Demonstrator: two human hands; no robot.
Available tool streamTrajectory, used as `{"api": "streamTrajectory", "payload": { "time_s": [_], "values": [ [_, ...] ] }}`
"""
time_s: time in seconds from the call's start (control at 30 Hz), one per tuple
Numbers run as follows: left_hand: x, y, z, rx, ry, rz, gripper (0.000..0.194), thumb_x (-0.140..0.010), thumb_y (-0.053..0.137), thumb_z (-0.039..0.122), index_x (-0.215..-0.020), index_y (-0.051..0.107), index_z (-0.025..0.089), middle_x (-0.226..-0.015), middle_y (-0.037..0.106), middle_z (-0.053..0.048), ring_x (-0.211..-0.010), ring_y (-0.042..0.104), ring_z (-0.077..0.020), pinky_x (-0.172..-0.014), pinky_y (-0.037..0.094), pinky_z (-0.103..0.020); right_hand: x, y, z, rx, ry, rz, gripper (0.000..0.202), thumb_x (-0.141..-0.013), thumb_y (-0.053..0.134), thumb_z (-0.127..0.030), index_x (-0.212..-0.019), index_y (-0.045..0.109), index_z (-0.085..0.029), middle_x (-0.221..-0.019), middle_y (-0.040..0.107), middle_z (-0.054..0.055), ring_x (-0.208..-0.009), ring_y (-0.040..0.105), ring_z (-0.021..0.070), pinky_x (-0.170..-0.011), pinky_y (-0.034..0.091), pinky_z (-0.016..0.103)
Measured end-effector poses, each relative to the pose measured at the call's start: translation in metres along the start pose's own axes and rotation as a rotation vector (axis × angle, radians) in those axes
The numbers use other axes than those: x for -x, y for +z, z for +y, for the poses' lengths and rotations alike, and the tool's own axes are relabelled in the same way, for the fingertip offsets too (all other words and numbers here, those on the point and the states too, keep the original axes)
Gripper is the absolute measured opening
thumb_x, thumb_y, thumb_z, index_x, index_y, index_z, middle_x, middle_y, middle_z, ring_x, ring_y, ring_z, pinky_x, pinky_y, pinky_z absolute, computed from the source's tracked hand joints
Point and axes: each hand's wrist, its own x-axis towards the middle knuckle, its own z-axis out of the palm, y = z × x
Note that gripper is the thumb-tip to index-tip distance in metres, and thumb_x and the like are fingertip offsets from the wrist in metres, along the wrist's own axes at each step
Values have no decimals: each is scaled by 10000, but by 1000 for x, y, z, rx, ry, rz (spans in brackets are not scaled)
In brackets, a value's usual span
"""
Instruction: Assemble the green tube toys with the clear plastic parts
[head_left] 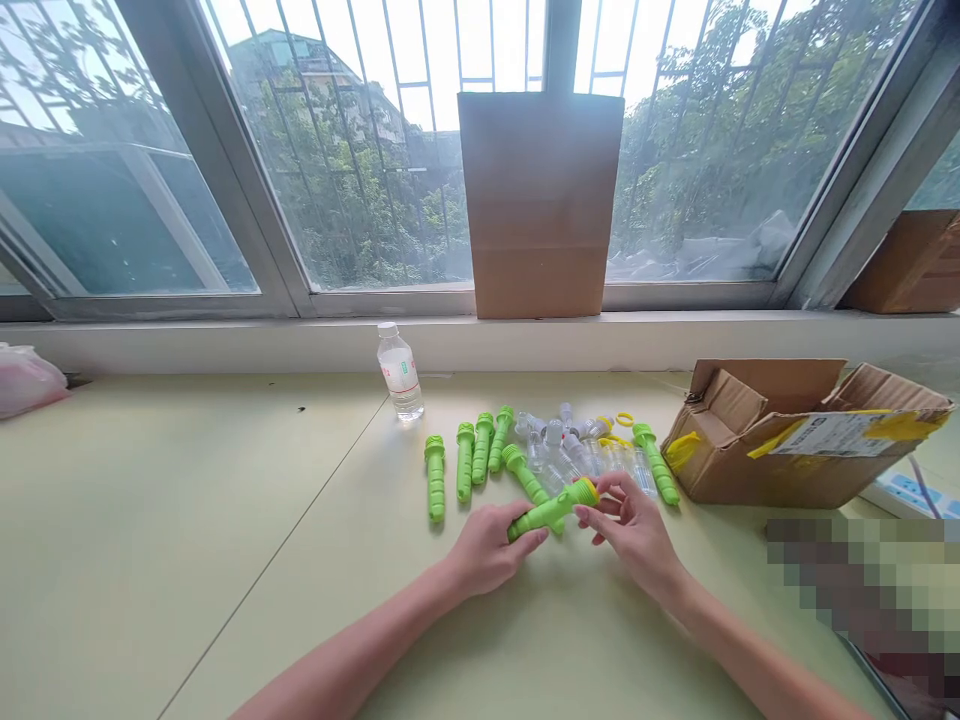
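Note:
My left hand (487, 550) is wrapped round the lower part of a green ribbed plastic tube (553, 511), tilted up to the right. A yellow ring (589, 490) sits at the tube's wide end. The fingertips of my right hand (634, 535) are closed at that ring. Just behind lies another green tube (525, 472), partly covered by the held one. Several more green tubes (465, 465) lie side by side to the left, and a single green tube (656, 465) is at the right. Clear plastic pieces (559, 455) and loose yellow rings (624, 419) are heaped beyond my hands.
An open cardboard box (780, 470) stands at the right, near a power strip (904, 492). A water bottle (400, 375) is upright at the back. A cardboard sheet (540, 210) leans on the window. At the far left is a pink plastic bag (30, 382).

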Motion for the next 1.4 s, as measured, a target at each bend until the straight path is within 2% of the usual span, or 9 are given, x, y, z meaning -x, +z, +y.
{"api": "streamTrajectory", "payload": {
  "time_s": [0.2,0.53,0.7,0.77,0.87,0.97,1.07,1.2,1.4],
  "values": [
    [1,0,0,45,-10,-2,337,-928,499,437,-944,690,160,-685,590,9,-620,489,-123,-576,363,-229,3,5,0,9,-19,32,383,-767,768,-435,-946,472,-270,-1116,620,19,-702,677,148,-504,517,250],
    [-2,-1,-2,120,-3,8,359,-925,511,443,-957,704,142,-702,597,-1,-629,483,-123,-574,359,-232,3,7,0,-31,-31,89,383,-730,805,-408,-835,479,-239,-1130,674,47,-676,668,146,-496,503,247],
    [1,2,-4,37,22,13,312,-934,497,423,-983,660,162,-664,591,14,-574,476,-117,-544,353,-231,4,7,-1,-30,-39,108,379,-703,824,-400,-792,498,-230,-1209,671,66,-658,659,144,-491,510,261],
    [2,5,-7,-36,55,64,248,-907,549,387,-1028,614,180,-661,599,30,-550,479,-115,-540,359,-229,6,8,-3,-34,-59,122,374,-698,827,-395,-788,505,-230,-1236,663,70,-637,658,142,-490,514,272],
    [2,11,-14,-175,148,249,272,-833,654,331,-1036,534,196,-715,627,31,-557,514,-123,-538,373,-228,7,9,-5,-39,-81,145,384,-692,830,-396,-785,499,-228,-1243,660,81,-610,656,139,-489,519,281],
    [0,14,-21,-302,320,414,106,-900,576,264,-936,499,200,-703,607,23,-534,516,-113,-509,357,-218,7,10,-7,-22,-81,155,393,-706,820,-406,-793,481,-227,-1230,662,86,-589,643,124,-471,504,266],
    [-1,13,-22,-418,462,477,71,-943,535,258,-921,508,196,-713,618,2,-560,556,-119,-507,358,-218,7,10,-6,-6,-70,155,395,-721,804,-420,-824,474,-229,-1227,646,85,-611,648,125,-441,485,244],
    [2,12,-17,-494,494,454,104,-956,515,284,-955,540,183,-684,637,-1,-542,570,-130,-510,384,-240,8,11,-4,0,-45,133,430,-708,804,-435,-875,457,-244,-1205,616,66,-669,661,145,-419,497,237],
    [7,15,-14,-499,404,323,177,-959,483,324,-911,580,184,-695,678,-30,-572,615,-150,-537,416,-263,10,13,-3,-15,-28,127,425,-728,790,-446,-921,467,-247,-1217,595,71,-713,668,156,-420,505,231]
  ]
}}
